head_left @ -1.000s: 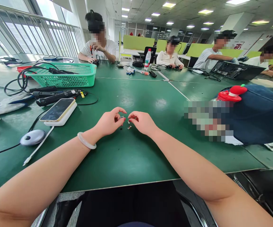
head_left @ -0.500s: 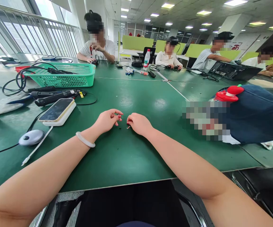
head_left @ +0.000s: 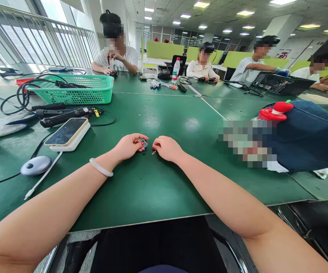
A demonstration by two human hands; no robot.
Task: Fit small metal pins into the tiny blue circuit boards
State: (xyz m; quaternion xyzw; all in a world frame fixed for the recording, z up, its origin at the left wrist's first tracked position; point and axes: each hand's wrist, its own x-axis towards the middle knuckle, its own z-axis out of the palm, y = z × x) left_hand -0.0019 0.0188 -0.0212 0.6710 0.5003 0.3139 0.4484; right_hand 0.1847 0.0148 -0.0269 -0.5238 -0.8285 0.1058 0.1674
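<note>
Over the green table [head_left: 164,197], my left hand [head_left: 130,145] pinches a small blue-and-silver piece [head_left: 144,143] between thumb and fingers; it looks like a tiny circuit board, but its kind is too small to be sure of. Just to the right, my right hand [head_left: 168,148] is closed, its fingertips at a tiny light-and-dark piece [head_left: 153,152] with a coppery tint. Whether that piece is gripped or only touched is hard to make out. A tiny black bit [head_left: 144,153] lies on the table below my left fingertips. The hands are a small gap apart.
To the left are a phone [head_left: 67,132] on a white block, a grey oval device [head_left: 36,165], black handled tools [head_left: 67,116] and a green basket [head_left: 75,90] with cables. A dark blue bag [head_left: 308,136] sits right. Several people work across the table.
My left hand has turned slightly, so the blue-and-silver piece in its fingers now shows more. My right hand stays nearly in place. The view has shifted a little.
</note>
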